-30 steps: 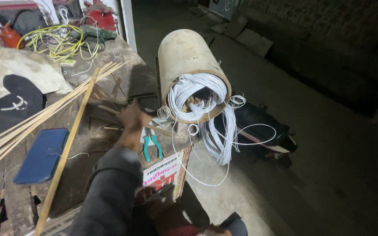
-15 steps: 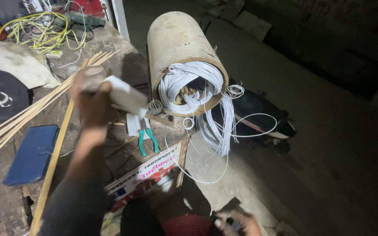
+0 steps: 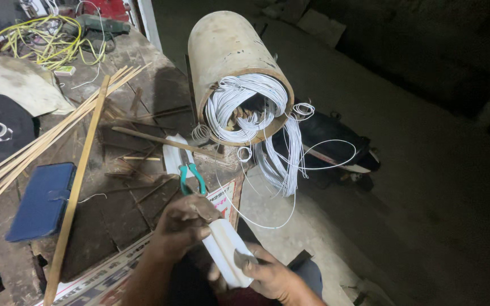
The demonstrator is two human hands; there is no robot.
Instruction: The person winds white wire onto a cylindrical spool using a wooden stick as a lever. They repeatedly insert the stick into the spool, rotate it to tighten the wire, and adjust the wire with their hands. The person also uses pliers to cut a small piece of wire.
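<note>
Both hands meet low in view over a short white plastic channel strip (image 3: 226,251): the left hand (image 3: 185,224) is clamped on its upper end, and the right hand (image 3: 267,275) is closed around its lower end, pinching something small and dark against it. The strip's long axis runs diagonally from upper left to lower right, just off the desk (image 3: 114,209) edge — green-handled pliers (image 3: 190,178) lie just beyond the left hand.

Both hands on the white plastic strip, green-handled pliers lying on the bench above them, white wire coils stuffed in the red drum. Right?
Not quite: the drum is beige, not red, as the head view shows. Otherwise yes: left hand and right hand hold the white plastic strip, green-handled pliers on the bench, white wire coils inside.
</note>
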